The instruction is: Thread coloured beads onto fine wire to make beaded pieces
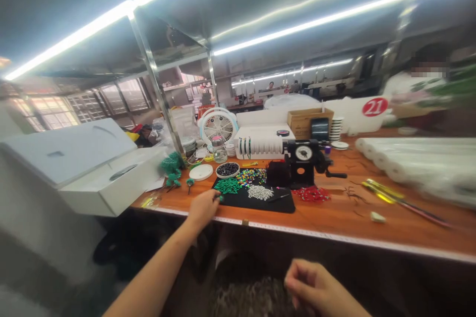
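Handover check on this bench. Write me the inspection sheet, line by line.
surface: orange wooden bench, marked strip along its front edge.
job's things: black mat with green beads and silver beads; bowl of dark beads behind.
clutter: dark wire scraps, white rolls at right.
hands: left hand pinches a small item at the mat; right hand is below the bench edge, loosely curled.
cables: nothing seen.
surroundings: desk fan, co-worker at far right.

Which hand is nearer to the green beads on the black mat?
Left. The left hand is at the mat's edge, just below the green beads; the right hand is farther off, below the table edge.
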`<state>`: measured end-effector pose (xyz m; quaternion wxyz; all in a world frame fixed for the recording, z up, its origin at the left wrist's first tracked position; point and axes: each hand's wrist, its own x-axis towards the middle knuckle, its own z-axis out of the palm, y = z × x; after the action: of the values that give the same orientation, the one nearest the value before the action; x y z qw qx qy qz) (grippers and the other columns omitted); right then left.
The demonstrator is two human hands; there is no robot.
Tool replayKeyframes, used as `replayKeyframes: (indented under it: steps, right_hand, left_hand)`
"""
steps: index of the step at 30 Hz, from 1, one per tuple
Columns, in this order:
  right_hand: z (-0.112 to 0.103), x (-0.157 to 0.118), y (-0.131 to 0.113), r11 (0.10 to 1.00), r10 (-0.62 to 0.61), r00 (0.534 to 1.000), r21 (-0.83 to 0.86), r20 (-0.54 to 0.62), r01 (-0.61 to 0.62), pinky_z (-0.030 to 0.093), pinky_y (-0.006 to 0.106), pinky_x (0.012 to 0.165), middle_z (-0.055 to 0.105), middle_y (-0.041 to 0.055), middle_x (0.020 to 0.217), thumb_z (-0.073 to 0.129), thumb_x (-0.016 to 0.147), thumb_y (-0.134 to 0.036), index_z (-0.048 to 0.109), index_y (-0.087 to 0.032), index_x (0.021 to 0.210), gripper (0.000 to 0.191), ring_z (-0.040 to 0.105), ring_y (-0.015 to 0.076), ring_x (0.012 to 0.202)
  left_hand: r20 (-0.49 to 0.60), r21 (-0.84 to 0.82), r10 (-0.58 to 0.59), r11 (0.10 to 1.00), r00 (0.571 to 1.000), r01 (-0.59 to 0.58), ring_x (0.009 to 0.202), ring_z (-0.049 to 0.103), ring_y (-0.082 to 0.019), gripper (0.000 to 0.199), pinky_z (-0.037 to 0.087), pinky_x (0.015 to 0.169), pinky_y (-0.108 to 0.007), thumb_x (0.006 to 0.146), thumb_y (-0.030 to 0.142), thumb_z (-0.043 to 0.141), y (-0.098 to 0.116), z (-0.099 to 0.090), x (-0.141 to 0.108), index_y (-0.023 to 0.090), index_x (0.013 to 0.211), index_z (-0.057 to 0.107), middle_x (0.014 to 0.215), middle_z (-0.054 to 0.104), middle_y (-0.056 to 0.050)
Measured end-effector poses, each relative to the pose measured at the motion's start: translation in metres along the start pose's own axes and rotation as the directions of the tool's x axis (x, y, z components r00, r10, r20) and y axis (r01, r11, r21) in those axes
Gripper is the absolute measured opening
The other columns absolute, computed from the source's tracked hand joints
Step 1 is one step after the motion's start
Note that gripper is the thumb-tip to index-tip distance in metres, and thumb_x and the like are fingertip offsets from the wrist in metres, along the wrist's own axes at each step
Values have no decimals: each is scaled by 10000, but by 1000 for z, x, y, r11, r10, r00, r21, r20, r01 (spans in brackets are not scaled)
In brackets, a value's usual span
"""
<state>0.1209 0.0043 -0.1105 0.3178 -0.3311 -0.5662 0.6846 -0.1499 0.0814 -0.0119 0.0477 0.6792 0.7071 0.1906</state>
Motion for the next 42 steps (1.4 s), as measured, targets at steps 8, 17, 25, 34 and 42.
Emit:
replayKeyframes:
  steps: [8,17,25,34,42]
  right_hand:
    - [2,4,10,994,46,999,-94,-7,-47,322,213,502,519,-18,543,599,694,-580,478,-173,659,426,439,91,489]
    - [1,5,15,994,77,997,-81,-22,-78,312,220,491,500,-27,511,605,646,-591,476,-178,648,432,445,94,470]
    - [0,10,-7,998,57,982,36,-179,-51,219,190,396,502,-38,505,610,697,-506,495,-164,663,363,318,50,384]
    - [10,4,-25,838,-509,764,-433,-397,333,432,218,572,605,10,665,519,864,-337,588,-183,760,198,556,129,596]
    - [9,6,-12,522,-778,608,-704,-160,482,454,194,632,626,3,714,500,876,-141,585,-188,838,105,598,110,648]
  left_hand:
    - [161,159,-67,986,985,42,751,609,-163,162,462,750,-337,807,286,604,-43,-6,71,129,768,620,769,657,-30]
    - [142,-47,-77,995,987,85,554,507,-119,222,404,593,-263,724,211,653,-38,-14,71,156,561,514,519,497,41]
    - [226,-610,20,782,974,126,413,463,-93,218,326,412,-206,791,417,473,28,28,-26,212,753,408,545,501,58]
    - [580,-769,203,-182,789,613,335,326,-26,244,172,362,-158,733,295,643,90,75,-99,137,605,508,426,418,62]
    - [634,-706,157,-281,757,650,315,309,-29,310,157,352,-156,685,307,706,91,81,-105,146,555,475,386,392,71]
